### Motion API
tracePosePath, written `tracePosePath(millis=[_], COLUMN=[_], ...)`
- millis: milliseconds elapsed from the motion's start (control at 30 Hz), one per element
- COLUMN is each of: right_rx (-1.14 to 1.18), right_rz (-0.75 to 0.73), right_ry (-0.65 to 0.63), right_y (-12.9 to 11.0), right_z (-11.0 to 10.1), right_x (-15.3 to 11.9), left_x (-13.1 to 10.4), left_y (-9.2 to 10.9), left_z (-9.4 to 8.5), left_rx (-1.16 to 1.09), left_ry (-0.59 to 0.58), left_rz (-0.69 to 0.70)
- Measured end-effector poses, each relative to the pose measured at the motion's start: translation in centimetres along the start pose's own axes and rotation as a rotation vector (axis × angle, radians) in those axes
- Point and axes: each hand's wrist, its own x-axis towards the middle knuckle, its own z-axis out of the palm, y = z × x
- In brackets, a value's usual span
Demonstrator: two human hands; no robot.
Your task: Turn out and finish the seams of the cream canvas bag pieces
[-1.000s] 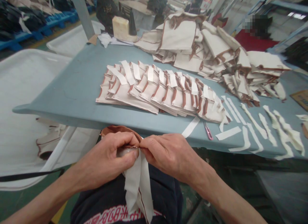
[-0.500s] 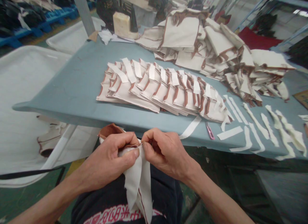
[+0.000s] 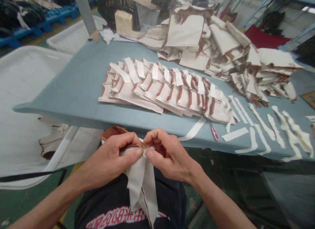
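A white fabric piece with brown-trimmed edges [image 3: 142,186] hangs from both my hands over my lap, near the table's front edge. My left hand [image 3: 120,153] pinches its trimmed edge between thumb and fingers. Close beside it, my right hand [image 3: 163,153] is closed on the same edge, with the two thumb tips almost touching. The fold between the thumbs is partly hidden by my fingers. Behind my left hand, a brown part [image 3: 113,132] of the piece sticks up.
On the blue-grey table [image 3: 66,88] lies an overlapping row of white, brown-edged pieces [image 3: 157,91]. A larger heap [image 3: 184,32] stands behind. White strips [image 3: 235,135] and a small pink-handled tool [image 3: 214,132] lie right. A white tub [image 3: 22,91] stands left.
My right hand has rolled so that its thumb now lies flatter along the fabric's edge, beside the left thumb. The left hand stays nearly in place.
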Motion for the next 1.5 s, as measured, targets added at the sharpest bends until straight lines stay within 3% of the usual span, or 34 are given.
tracePosePath(millis=[167, 333, 433, 667, 800, 933, 1100, 1267, 1367, 1500], right_rx=[-0.14, -0.387, -0.401, -0.026, 0.218, 0.318, 0.332, 0.253, 0.202, 0.15], right_rz=[-0.027, -0.168, -0.243, 0.036, 0.193, 0.288, 0.322, 0.29, 0.264, 0.235], right_ry=[-0.042, 0.005, 0.015, -0.161, -0.221, -0.263, -0.244, -0.218, -0.202, -0.19], right_y=[-0.2, -0.8, -0.9, -0.2, 0.2, 0.4, 0.3, 0.1, 0.2, 0.5], right_z=[-0.6, -0.8, -0.5, 0.2, 0.2, 0.2, 0.4, 0.6, 0.6, 0.5], right_x=[0.0, 0.8, 1.7, 2.9, 2.8, 2.6, 2.4, 2.3, 2.3, 2.3], left_x=[-0.4, -0.5, -0.4, -0.8, -1.1, -1.4, -1.3, -0.6, -0.2, -0.1], left_y=[-0.4, -0.2, 0.1, -0.4, -0.7, -1.2, -1.8, -1.5, -1.6, -1.6], left_z=[-2.2, -2.7, -2.3, -2.3, -2.9, -3.2, -3.3, -3.1, -2.8, -2.6], left_rx=[0.033, 0.108, 0.116, 0.072, 0.176, 0.343, 0.562, 0.713, 0.713, 0.572], left_ry=[-0.131, -0.079, -0.027, 0.039, 0.036, 0.013, 0.033, 0.058, 0.064, 0.105], left_rz=[-0.037, -0.001, 0.037, 0.076, 0.237, 0.419, 0.621, 0.717, 0.696, 0.562])
